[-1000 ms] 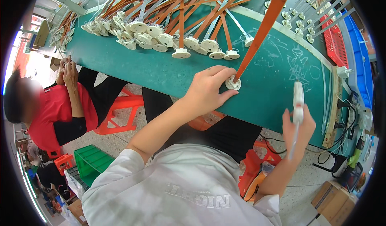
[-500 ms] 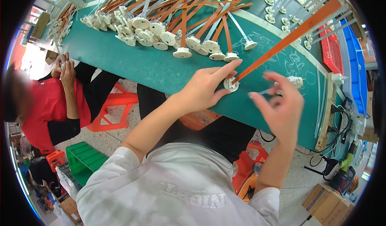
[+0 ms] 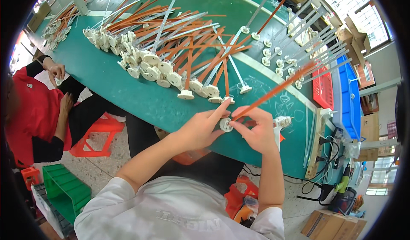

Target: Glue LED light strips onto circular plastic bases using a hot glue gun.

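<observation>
A round white plastic base (image 3: 226, 125) is held just above the green table's near edge, between the fingers of my left hand (image 3: 197, 131). From it a long brown-orange flat strip (image 3: 273, 92) rises, tilting up to the right. My right hand (image 3: 259, 133) has thumb and fingers closed together at the strip's lower end, close to the base; whether they pinch the strip or a small part there is hidden. Just right of that hand, a white fitting (image 3: 282, 122) lies on the table.
Several similar strips with white bases (image 3: 151, 58) are heaped across the green table (image 3: 115, 75). More stand upright at the far right, near a red basket (image 3: 323, 86) and a blue bin (image 3: 348, 99). A person in red (image 3: 40, 107) sits to the left.
My right hand has come in from the right to the base and closed its fingers there. My left hand still holds the base. The whole view has shifted.
</observation>
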A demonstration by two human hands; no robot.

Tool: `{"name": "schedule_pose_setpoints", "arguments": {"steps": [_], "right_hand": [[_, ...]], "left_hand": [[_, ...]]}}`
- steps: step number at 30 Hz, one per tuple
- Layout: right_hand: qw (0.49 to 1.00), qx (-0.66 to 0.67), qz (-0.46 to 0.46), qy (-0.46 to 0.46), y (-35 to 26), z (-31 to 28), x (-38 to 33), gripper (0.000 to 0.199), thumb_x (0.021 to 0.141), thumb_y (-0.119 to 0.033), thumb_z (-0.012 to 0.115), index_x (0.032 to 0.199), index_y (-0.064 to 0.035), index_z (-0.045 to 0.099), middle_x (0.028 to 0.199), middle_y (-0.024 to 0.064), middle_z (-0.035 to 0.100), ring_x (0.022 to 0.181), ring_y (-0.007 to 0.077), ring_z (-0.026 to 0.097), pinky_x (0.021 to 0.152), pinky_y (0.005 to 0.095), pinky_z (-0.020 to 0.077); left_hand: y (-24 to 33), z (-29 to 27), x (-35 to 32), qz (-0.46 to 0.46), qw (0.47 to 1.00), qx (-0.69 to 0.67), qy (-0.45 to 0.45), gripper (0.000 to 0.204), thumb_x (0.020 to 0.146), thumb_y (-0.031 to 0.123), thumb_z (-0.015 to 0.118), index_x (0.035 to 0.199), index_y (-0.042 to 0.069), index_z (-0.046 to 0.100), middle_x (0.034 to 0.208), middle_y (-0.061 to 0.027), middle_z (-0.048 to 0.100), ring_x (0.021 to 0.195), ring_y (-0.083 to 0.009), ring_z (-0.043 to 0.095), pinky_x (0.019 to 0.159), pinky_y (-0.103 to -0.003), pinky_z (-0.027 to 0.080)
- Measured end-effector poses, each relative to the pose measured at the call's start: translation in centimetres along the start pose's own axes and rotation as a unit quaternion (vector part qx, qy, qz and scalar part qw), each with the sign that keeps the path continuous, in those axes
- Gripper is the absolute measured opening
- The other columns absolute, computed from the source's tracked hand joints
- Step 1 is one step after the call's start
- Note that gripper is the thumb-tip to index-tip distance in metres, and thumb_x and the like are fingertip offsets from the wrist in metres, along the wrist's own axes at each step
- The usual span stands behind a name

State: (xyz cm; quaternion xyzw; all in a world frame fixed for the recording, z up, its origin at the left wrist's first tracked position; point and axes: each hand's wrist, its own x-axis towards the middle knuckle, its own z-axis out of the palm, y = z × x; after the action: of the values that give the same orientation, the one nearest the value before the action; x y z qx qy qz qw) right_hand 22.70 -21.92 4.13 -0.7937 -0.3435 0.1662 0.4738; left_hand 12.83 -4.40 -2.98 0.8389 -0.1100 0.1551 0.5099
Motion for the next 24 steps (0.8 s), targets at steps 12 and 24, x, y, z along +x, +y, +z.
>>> {"name": "schedule_pose_setpoints", "arguments": {"steps": [12, 24], "right_hand": [[0.910, -0.160, 0.023, 0.382, 8.8, -14.2, 1.5, 0.016, 0.089, -0.009, 0.075, 0.096, 0.0028, 0.067, 0.080, 0.0092, 0.074, 0.072, 0.0122, 0.070, 0.061, 0.0255, 0.0539], [0.846, -0.288, 0.088, 0.439, 18.3, -20.3, 4.8, 0.018, 0.088, -0.013, 0.076, 0.093, 0.0004, 0.067, 0.079, 0.0109, 0.076, 0.069, 0.0165, 0.074, 0.059, 0.0284, 0.0569]], "left_hand": [[0.0, -0.9, -0.4, 0.068, 0.997, -0.001, 0.034, 0.035, 0.078, 0.016, 0.084, 0.106, 0.003, 0.067, 0.112, -0.0124, 0.069, 0.102, -0.0315, 0.067, 0.087, -0.040, 0.055], [0.2, -1.0, -0.2, 0.087, 0.996, 0.016, 0.016, 0.030, 0.079, 0.018, 0.082, 0.100, 0.002, 0.068, 0.109, -0.0114, 0.070, 0.097, -0.0304, 0.066, 0.084, -0.040, 0.055]]}}
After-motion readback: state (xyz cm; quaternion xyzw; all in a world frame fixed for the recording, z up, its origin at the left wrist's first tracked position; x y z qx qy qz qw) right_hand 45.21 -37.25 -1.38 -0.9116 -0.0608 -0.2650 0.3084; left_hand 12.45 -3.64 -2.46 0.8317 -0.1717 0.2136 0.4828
